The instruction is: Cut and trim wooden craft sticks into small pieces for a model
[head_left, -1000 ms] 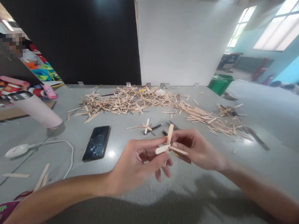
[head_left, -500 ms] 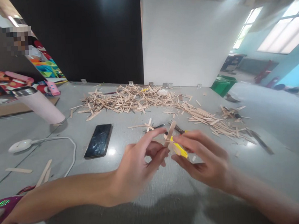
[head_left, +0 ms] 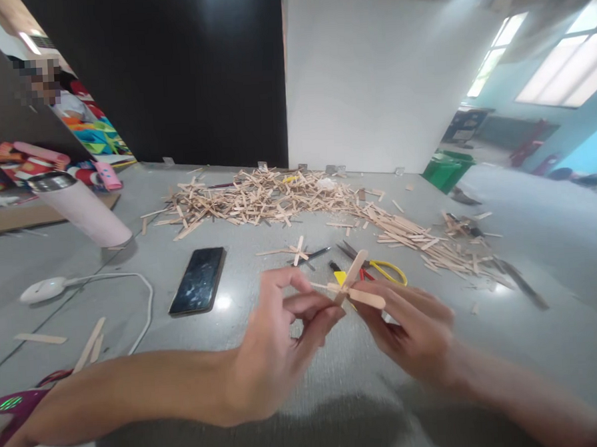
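Observation:
Both my hands meet above the grey table (head_left: 268,405) on a small cross of wooden craft sticks (head_left: 354,284). My left hand (head_left: 279,338) pinches the left end of the cross between thumb and fingers. My right hand (head_left: 414,331) grips the right side, fingers curled under the sticks. One stick of the cross points up and to the right. Just behind the hands lie yellow-handled scissors (head_left: 386,270) and a small yellow tool (head_left: 338,275).
A big heap of craft sticks (head_left: 277,198) spreads across the far table. A black phone (head_left: 198,279), a white lamp base with cable (head_left: 46,289), a pink tumbler (head_left: 82,211), loose sticks (head_left: 87,341) and another stick cross (head_left: 297,250) lie about. A green bin (head_left: 446,169) stands far right.
The stick cross has been turned in my fingers and sits slightly lower and to the right. My right hand has shifted down, uncovering the yellow-handled scissors on the table.

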A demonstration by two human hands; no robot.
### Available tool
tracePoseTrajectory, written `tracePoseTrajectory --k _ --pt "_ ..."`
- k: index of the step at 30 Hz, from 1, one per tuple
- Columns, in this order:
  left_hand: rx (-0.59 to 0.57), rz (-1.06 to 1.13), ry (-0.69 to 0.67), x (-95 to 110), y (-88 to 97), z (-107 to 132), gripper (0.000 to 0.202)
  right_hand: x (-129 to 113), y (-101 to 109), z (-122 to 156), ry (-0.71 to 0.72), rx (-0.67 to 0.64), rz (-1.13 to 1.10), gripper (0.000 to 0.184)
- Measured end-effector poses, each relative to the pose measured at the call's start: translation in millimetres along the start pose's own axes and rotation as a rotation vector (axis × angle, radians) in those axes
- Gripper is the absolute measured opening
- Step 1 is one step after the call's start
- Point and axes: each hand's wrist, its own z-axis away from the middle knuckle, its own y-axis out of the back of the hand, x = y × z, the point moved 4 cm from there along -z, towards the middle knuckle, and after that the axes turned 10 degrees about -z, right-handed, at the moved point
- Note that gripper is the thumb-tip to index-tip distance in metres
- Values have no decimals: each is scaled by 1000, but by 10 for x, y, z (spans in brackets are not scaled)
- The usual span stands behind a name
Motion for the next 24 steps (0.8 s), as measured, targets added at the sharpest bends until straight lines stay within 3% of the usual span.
tracePoseTrajectory --k 8,16,24 --pt "-32 -167 18 120 109 -31 10 -44 48 -88 -154 66 -36 10" --pt "-208 281 352 24 41 -121 27 2 0 -81 -197 32 -69 11" --pt "-268 431 406 -16 5 -187 22 34 25 -137 -221 -69 -124 11"
